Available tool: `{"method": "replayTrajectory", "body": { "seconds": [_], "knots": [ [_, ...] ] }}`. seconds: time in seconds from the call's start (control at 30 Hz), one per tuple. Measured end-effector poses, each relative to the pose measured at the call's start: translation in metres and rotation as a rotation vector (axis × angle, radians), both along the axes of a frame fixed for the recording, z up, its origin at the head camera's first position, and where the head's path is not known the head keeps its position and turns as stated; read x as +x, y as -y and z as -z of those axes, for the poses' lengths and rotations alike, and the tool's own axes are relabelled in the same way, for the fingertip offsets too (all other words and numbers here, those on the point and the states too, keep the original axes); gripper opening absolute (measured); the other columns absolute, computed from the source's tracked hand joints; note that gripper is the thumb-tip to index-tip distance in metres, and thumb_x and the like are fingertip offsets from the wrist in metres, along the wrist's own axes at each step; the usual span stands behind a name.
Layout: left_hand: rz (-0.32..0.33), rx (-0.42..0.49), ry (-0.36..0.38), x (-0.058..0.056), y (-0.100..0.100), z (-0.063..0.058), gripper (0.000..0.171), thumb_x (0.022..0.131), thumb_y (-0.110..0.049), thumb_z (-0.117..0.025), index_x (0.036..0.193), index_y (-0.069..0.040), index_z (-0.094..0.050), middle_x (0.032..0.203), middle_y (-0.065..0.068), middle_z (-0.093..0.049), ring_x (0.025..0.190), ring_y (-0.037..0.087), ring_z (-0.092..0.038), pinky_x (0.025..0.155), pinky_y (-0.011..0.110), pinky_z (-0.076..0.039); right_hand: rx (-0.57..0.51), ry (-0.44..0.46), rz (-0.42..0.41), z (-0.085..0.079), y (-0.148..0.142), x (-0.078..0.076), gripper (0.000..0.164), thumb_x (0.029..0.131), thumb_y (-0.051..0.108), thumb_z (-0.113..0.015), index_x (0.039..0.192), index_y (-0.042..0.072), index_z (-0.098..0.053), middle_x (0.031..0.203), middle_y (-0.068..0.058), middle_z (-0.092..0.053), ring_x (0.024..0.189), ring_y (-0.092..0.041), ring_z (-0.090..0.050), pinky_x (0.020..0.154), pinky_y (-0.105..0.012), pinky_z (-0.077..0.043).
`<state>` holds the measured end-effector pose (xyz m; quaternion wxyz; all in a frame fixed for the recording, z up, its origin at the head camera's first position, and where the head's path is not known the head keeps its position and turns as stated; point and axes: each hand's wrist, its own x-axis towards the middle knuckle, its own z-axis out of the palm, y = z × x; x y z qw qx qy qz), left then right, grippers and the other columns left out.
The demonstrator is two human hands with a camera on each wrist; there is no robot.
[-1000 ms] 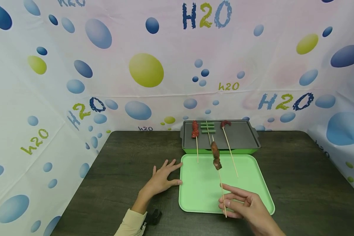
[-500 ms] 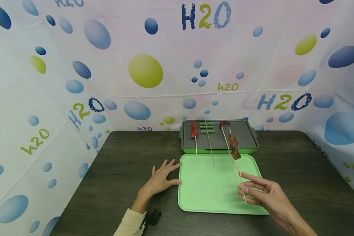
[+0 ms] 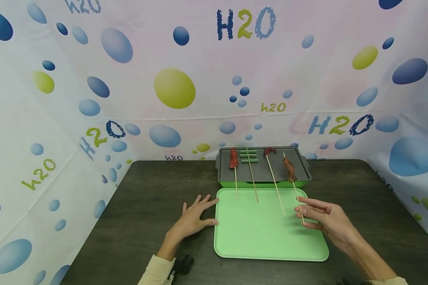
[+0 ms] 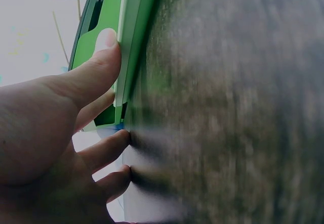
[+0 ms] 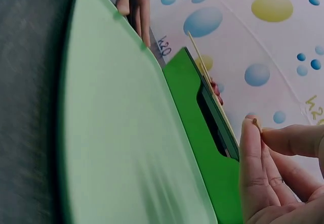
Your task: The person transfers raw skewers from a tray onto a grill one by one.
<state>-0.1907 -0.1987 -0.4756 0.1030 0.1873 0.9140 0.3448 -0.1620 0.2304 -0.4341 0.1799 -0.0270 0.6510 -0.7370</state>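
Note:
My right hand (image 3: 324, 215) pinches the lower stick of a brown meat skewer (image 3: 289, 170) between thumb and fingers. The meat overlaps the right part of the dark grill plate (image 3: 267, 174), its tip pointing away from me. In the right wrist view the stick's end (image 5: 257, 125) shows between the fingertips. To the left, three skewers lie over the grill: red meat (image 3: 233, 158), green vegetable sticks (image 3: 249, 155) and a dark red curled piece (image 3: 270, 151). My left hand (image 3: 192, 221) rests with spread fingers, thumb and index at the left edge of the green tray (image 3: 253, 241).
The tray sits directly in front of the grill's green base (image 4: 104, 47), and the skewer sticks overhang it. Both stand on a dark wooden table (image 3: 153, 186). A patterned sheet (image 3: 207, 91) hangs close behind and at the sides. A black wrist strap (image 3: 183, 264) shows beside the left sleeve.
My right hand has carried the brown meat skewer rightward past the curled one, then forward over the grill's right side. The left hand stays at the tray's edge.

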Motion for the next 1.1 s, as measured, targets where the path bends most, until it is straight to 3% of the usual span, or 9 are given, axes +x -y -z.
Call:
{"method": "replayTrajectory", "body": {
  "seconds": [0.27,0.47,0.77,1.1],
  "knots": [
    [0.001,0.001,-0.004,0.001,0.0,0.003,0.075,0.092,-0.038,-0.076,0.157,-0.019,-0.046,0.165,0.019,-0.03,0.153,0.048,-0.012,0.106,0.084,0.004,0.014,0.009,0.061,-0.005,-0.004,-0.023,0.053,0.103,0.013,-0.065,0.152,0.002,-0.048,0.115,-0.001,-0.076,0.107,-0.016,-0.073,0.091,-0.035,-0.058],
    [-0.004,0.001,-0.012,0.0,0.0,0.004,0.075,0.091,-0.038,-0.077,0.157,-0.018,-0.046,0.165,0.019,-0.03,0.154,0.047,-0.012,0.107,0.083,0.005,0.038,-0.011,0.094,-0.004,-0.006,-0.039,0.057,0.102,0.013,-0.067,0.151,-0.006,-0.045,0.112,-0.001,-0.077,0.103,-0.015,-0.074,0.091,-0.035,-0.057],
    [-0.003,0.006,-0.014,0.0,-0.001,0.004,0.075,0.091,-0.036,-0.077,0.157,-0.018,-0.047,0.164,0.02,-0.03,0.153,0.048,-0.012,0.107,0.083,0.005,0.043,-0.018,0.09,-0.004,-0.012,-0.054,0.065,0.101,0.011,-0.068,0.154,-0.01,-0.036,0.109,0.001,-0.077,0.1,-0.013,-0.074,0.09,-0.034,-0.058],
    [-0.002,0.004,-0.014,-0.001,-0.001,0.007,0.074,0.092,-0.036,-0.076,0.157,-0.019,-0.046,0.165,0.019,-0.03,0.154,0.047,-0.012,0.107,0.083,0.006,0.069,-0.026,0.081,0.0,-0.01,-0.059,0.068,0.101,0.012,-0.068,0.155,-0.012,-0.032,0.11,0.001,-0.077,0.101,-0.013,-0.074,0.092,-0.034,-0.057]
  ]
}}
